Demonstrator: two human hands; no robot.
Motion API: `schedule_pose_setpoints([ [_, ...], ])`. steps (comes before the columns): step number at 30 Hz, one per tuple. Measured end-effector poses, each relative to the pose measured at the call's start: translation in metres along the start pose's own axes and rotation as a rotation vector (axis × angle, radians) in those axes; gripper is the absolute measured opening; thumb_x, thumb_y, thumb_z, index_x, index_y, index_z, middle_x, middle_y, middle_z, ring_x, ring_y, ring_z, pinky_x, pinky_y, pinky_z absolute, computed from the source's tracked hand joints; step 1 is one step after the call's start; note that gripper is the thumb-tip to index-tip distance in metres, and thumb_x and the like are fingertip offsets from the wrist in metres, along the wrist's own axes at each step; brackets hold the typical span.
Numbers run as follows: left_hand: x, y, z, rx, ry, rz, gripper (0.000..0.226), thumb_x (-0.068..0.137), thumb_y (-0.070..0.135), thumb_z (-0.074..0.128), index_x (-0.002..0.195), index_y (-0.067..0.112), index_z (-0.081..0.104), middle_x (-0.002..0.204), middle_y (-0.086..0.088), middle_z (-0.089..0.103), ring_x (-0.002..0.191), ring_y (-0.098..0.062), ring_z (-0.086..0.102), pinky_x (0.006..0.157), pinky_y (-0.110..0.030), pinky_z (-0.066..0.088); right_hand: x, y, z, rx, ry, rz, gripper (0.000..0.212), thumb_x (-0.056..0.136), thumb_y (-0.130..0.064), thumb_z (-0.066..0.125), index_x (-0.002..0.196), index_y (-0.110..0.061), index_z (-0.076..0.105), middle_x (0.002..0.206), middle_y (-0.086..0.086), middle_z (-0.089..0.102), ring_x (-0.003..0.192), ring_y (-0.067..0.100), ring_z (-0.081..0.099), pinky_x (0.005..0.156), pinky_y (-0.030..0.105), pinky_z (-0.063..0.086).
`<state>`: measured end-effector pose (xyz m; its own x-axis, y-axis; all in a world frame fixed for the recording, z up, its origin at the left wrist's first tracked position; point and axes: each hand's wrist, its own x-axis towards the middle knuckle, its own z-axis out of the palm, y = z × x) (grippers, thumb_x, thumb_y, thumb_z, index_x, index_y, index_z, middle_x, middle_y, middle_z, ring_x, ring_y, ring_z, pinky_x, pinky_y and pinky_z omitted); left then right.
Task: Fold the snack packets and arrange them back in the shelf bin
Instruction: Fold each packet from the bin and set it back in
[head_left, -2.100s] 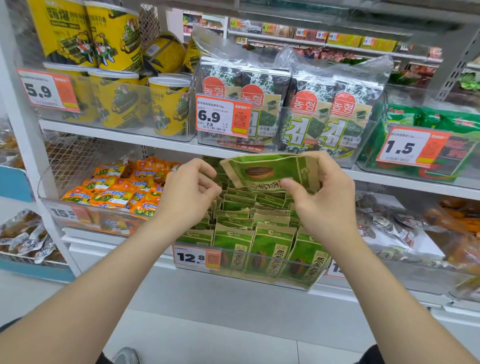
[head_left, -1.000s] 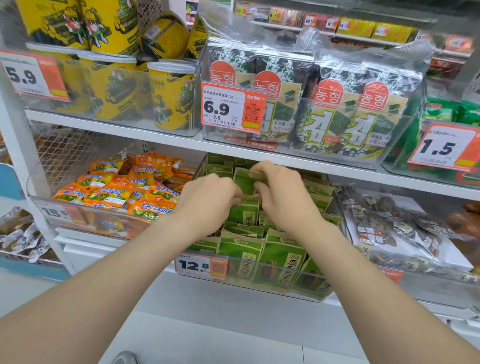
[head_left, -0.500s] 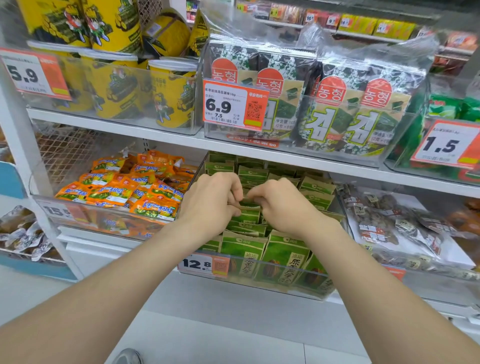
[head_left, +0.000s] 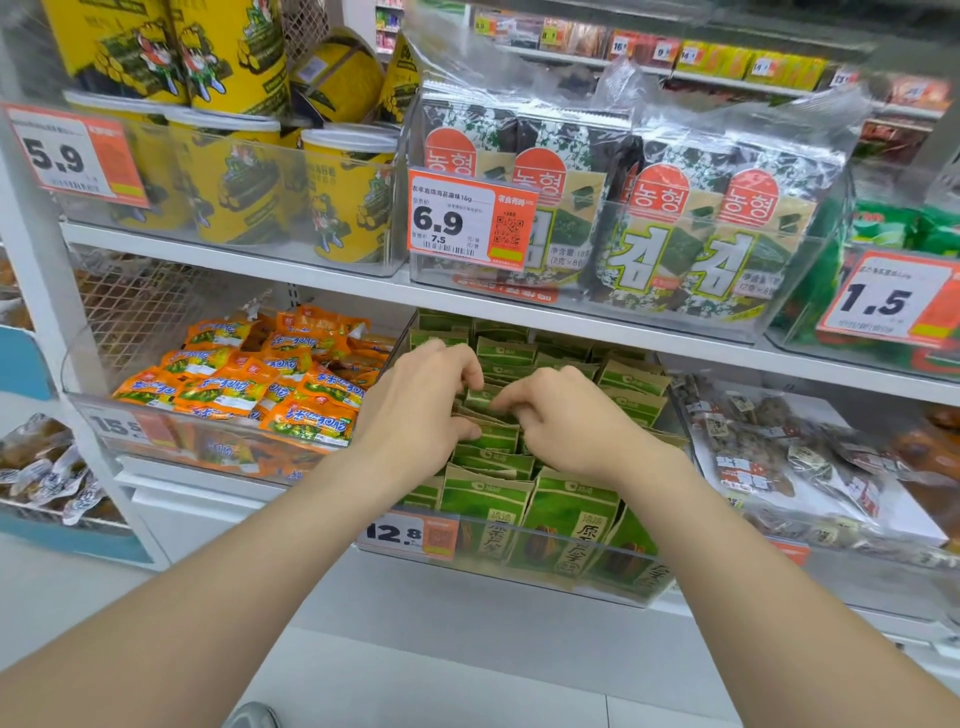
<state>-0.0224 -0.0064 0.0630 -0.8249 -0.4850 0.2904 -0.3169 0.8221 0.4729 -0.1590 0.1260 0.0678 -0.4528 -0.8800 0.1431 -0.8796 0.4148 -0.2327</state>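
Several green and brown snack packets (head_left: 569, 512) stand in rows inside a clear shelf bin (head_left: 524, 584) on the lower shelf, which carries a 12.8 price tag (head_left: 410, 532). My left hand (head_left: 415, 402) and my right hand (head_left: 563, 423) reach into the middle of the bin with fingers curled. Between them they pinch the top of one folded green packet (head_left: 482, 396), which sits low among the middle rows. Its lower part is hidden by the packets in front.
A bin of orange packets (head_left: 244, 384) stands to the left, and clear bags of dark snacks (head_left: 753, 447) lie to the right. The upper shelf (head_left: 322, 273) overhangs close above my hands, holding yellow cups (head_left: 343, 202) and seaweed packs (head_left: 680, 223).
Both hands carried the folded green packet from in front of the shelf down into the bin's middle rows. It now sits lower between the other packets.
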Motion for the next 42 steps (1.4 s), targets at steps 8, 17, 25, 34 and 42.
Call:
schedule_pose_setpoints([
  [8,-0.009,-0.01,-0.006,0.171,-0.333,0.124,0.025,0.113,0.047,0.034,0.115,0.036,0.056,0.086,0.016,0.053,0.106,-0.02,0.04,0.093,-0.045,0.029,0.006,0.004,-0.002,0.004,0.224,0.113,0.022,0.102,-0.016,0.067,0.119,-0.023,0.08,0.114,0.0,0.079,0.112,0.022,0.071,0.103,0.042,0.057],
  [17,-0.011,-0.008,-0.002,0.242,-0.311,0.143,0.037,0.115,0.04,0.028,0.134,0.041,0.06,0.114,0.011,0.068,0.106,-0.023,0.036,0.094,-0.049,0.028,0.019,-0.001,0.001,-0.161,0.211,0.111,0.016,0.091,-0.026,0.082,0.106,-0.024,0.077,0.096,0.002,0.072,0.095,0.028,0.068,0.082,0.039,0.058],
  [25,-0.011,-0.002,-0.001,0.238,-0.275,0.087,0.045,0.113,0.052,0.029,0.094,0.034,0.065,0.077,0.012,0.053,0.108,-0.027,0.041,0.099,-0.054,0.032,0.021,-0.001,0.003,-0.319,0.252,0.087,0.017,0.094,-0.021,0.077,0.11,-0.027,0.078,0.108,0.001,0.073,0.103,0.028,0.069,0.092,0.042,0.052],
  [34,-0.012,-0.004,0.003,0.224,-0.221,0.032,0.051,0.108,0.065,0.035,0.088,0.038,0.073,0.081,0.011,0.064,0.112,-0.027,0.045,0.101,-0.054,0.036,0.015,-0.005,0.0,-0.269,0.214,0.049,0.003,0.095,-0.022,0.074,0.097,-0.022,0.076,0.103,0.001,0.066,0.096,0.027,0.067,0.089,0.039,0.049],
  [42,-0.02,0.004,-0.004,0.307,-0.229,0.063,0.049,0.108,0.064,0.033,0.127,0.043,0.072,0.104,0.006,0.072,0.117,-0.028,0.043,0.093,-0.05,0.028,-0.014,-0.003,-0.013,-0.166,0.372,-0.055,0.005,0.106,-0.025,0.056,0.107,-0.021,0.054,0.077,-0.003,0.061,0.072,0.031,0.062,0.058,0.037,0.04],
])
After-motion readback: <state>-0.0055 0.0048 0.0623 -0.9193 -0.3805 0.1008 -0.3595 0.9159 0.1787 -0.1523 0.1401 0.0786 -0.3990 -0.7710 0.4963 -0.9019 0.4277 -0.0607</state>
